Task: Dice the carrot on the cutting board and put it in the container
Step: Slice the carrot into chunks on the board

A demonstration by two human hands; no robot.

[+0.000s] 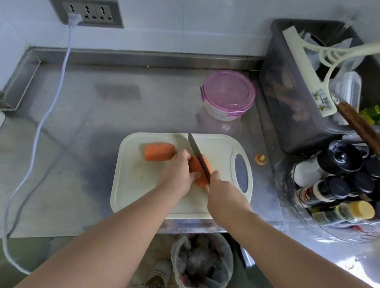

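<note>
Nearest to me are the two forearms (102,241), above a lined waste bin (201,262) on the floor. On the white cutting board (134,185), my left hand (177,173) curls over one carrot piece (196,166) and pins it down, fingers and thumb around it. My right hand (223,192) is closed round the handle of the knife (198,156), whose blade lies across that piece. A second carrot piece (159,151), thicker, lies free just beside the left knuckles. The container (228,90) stands behind the board with its pink lid on. I judge the carrot hard, stiff and round, so it may roll; better to hold its sides, with fingertips tucked back from the blade.
</note>
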